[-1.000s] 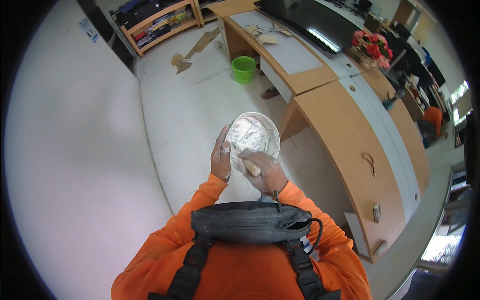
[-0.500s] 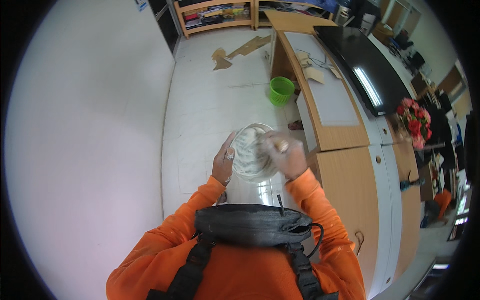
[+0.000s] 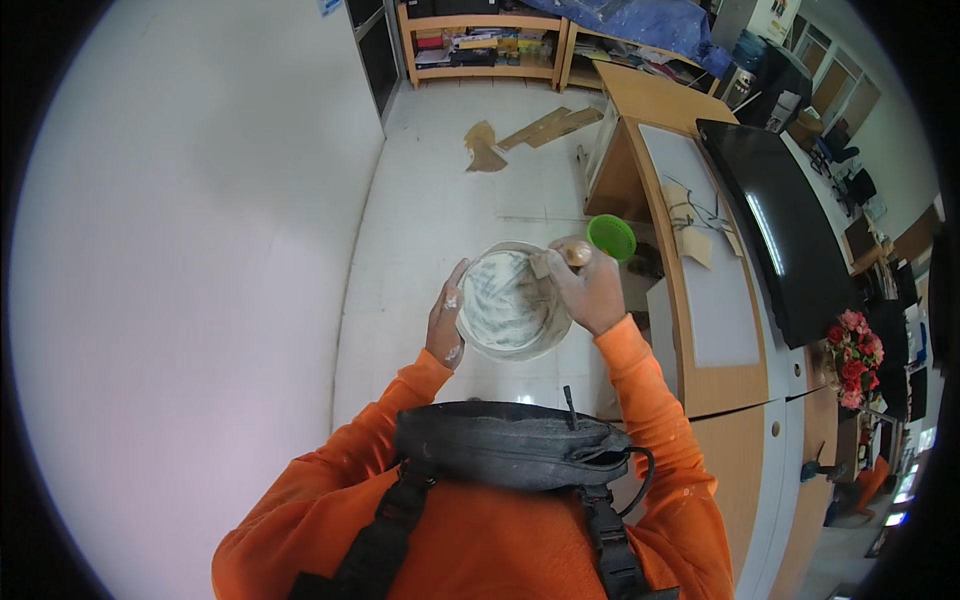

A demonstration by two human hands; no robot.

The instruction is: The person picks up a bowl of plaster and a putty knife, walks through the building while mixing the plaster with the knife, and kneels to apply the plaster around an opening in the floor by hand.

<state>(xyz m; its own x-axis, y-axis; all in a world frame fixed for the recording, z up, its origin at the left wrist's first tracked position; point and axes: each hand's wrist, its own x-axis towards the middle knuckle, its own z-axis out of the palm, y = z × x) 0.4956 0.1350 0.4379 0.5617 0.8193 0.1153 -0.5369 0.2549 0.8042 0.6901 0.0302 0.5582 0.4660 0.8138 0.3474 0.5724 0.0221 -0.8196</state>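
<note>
A round white tub (image 3: 500, 305) with pale, streaky white paste inside is held out in front of my body. My left hand (image 3: 448, 315) grips its left side, with white smears on thumb and fingers. My right hand (image 3: 590, 290) is closed round the wooden handle (image 3: 575, 254) of a scraper-like tool, whose flat blade (image 3: 543, 266) rests at the tub's upper right rim. Dried white residue also marks my right fingers.
A white wall (image 3: 180, 300) runs along my left. Wooden desks (image 3: 720, 390) with a black screen (image 3: 770, 230) and red flowers (image 3: 852, 370) line my right. Ahead are a green bin (image 3: 610, 237), cardboard scraps (image 3: 485, 145) on the floor and low shelves (image 3: 482, 75). A person in orange (image 3: 870, 485) is far right.
My view has turned rightward toward the desks' line, now more upright ahead. My right hand and tool have moved from the tub's lower middle up to its upper right rim.
</note>
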